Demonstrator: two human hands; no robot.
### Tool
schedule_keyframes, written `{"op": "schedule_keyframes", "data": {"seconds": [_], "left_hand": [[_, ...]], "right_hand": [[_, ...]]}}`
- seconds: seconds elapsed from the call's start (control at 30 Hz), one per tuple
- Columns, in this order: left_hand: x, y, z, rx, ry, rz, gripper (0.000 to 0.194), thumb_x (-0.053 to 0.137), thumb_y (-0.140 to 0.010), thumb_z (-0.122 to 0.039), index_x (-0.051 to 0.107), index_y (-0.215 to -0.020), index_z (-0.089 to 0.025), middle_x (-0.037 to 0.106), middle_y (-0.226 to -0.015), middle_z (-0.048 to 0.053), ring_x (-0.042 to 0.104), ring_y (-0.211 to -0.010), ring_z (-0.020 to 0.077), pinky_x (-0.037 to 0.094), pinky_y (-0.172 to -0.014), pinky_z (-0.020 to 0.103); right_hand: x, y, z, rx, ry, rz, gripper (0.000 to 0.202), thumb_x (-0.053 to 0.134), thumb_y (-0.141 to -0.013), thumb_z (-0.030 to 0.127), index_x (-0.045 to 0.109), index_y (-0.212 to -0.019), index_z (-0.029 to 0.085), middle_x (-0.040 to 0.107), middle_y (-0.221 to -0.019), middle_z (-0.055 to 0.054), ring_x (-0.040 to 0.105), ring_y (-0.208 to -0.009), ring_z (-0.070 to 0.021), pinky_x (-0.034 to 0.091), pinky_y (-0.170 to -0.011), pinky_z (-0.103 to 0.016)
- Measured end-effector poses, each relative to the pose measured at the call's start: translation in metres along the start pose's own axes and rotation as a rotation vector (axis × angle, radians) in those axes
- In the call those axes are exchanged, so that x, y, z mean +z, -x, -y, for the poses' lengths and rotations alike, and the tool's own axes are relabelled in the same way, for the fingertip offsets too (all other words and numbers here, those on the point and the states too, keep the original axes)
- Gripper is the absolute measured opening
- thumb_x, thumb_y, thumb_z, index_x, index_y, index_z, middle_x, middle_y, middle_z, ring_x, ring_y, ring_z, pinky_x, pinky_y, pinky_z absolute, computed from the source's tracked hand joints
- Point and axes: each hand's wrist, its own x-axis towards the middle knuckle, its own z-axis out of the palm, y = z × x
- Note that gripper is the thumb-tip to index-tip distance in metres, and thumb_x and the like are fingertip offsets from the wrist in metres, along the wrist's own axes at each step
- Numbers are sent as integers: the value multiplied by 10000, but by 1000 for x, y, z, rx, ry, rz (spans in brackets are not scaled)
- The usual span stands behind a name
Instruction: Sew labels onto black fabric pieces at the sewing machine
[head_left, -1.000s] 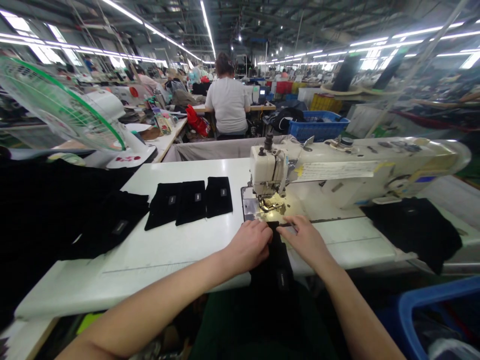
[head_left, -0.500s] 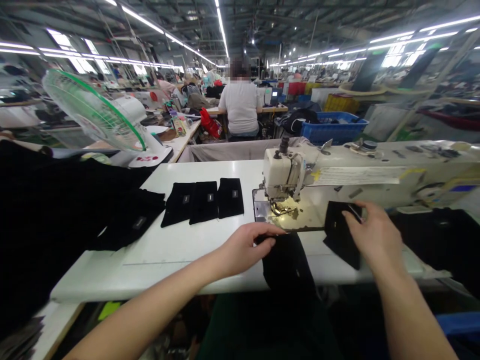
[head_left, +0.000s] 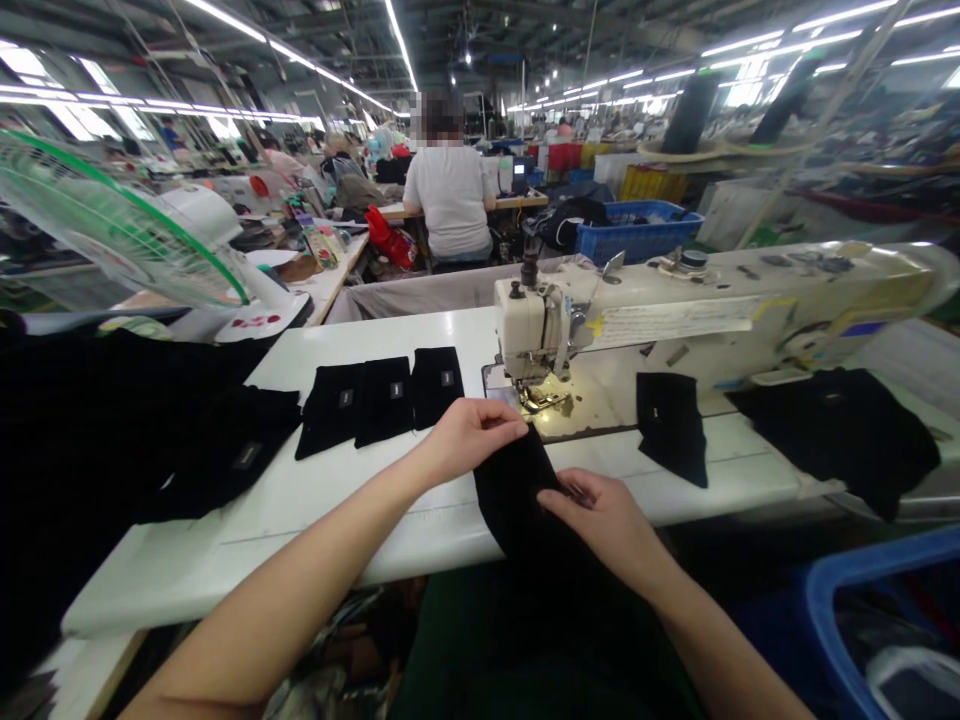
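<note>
Head view, clock from the held piece, 12 = away from wearer. Black cloth piece (head_left: 517,480) is at dial centre, over the near edge of the white counter (head_left: 274,485); its lower end runs toward 6 and merges with dark clothing, so can't tell where it stops. Left hand (head_left: 471,440): at its 11, thumb and forefinger pinching the top edge. Right hand (head_left: 606,515): at its 3–4, thumb on the face, fingers curled at the side edge, also gripping.

Sewing machine (head_left: 697,290) stretches 12 to 3, lamp lit. Presser foot (head_left: 541,402) just past 12, near the cloth's top but no contact visible. Three labelled black pieces (head_left: 385,402) in a close row at 10, flat; label text too small to read. Single black piece (head_left: 671,425) flat at 2, small light mark on it, partly on the machine bed. Larger black fabric (head_left: 836,430) near 3, hanging over the counter edge. Blue tub (head_left: 819,590) between 3 and 4, below counter level. Dark fabric heap (head_left: 112,420) at 9. Green-rimmed fan (head_left: 202,213) at 10. Seated person in a light shirt (head_left: 450,205) between 11 and 12, back turned. Blue basket (head_left: 637,238) at 1, beyond the machine.
</note>
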Motion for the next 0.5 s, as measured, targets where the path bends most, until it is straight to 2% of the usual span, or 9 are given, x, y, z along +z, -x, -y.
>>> {"op": "schedule_keyframes", "data": {"seconds": [0.1,0.2,0.3,0.4,0.43,0.5], "left_hand": [[-10,-18,12,-8,-11,-91,266,694,-783,-412,734,-787,-148,693,-738,8,599,-706,146,452,-694,268],[-14,-35,28,-27,-59,-78,267,677,-793,-414,726,-793,-152,685,-736,3,594,-702,147,447,-691,270],[-5,-49,44,-12,-280,-93,216,627,-846,-346,728,-793,-163,681,-723,2,603,-685,154,452,-674,273],[9,-57,55,41,-531,-113,178,612,-872,-263,725,-765,-175,685,-757,21,628,-735,182,469,-711,299],[13,-58,57,59,-569,-122,171,612,-876,-243,723,-764,-178,688,-795,33,634,-782,196,475,-748,314],[20,-58,59,105,-624,-157,143,619,-881,-222,721,-789,-185,685,-883,55,629,-889,225,474,-828,348]], "right_hand": [[-5,6,-6,0,-16,-92,302,666,-788,467,736,-881,189,747,-858,-42,681,-829,-227,524,-763,-327],[-8,14,-15,-8,62,-167,285,656,-783,469,733,-814,196,739,-807,-41,680,-786,-231,530,-734,-336],[-4,18,-24,-51,125,-217,280,631,-808,463,733,-826,203,734,-821,-47,679,-803,-235,533,-751,-347],[6,18,-31,-48,89,-281,351,638,-817,439,704,-1067,202,740,-909,-52,688,-867,-236,538,-799,-357],[9,18,-33,-43,90,-293,356,639,-825,435,685,-1090,203,737,-907,-48,688,-859,-231,536,-795,-354],[13,17,-35,-56,136,-286,272,624,-854,436,680,-995,210,724,-857,-34,676,-808,-216,527,-756,-337]]}}
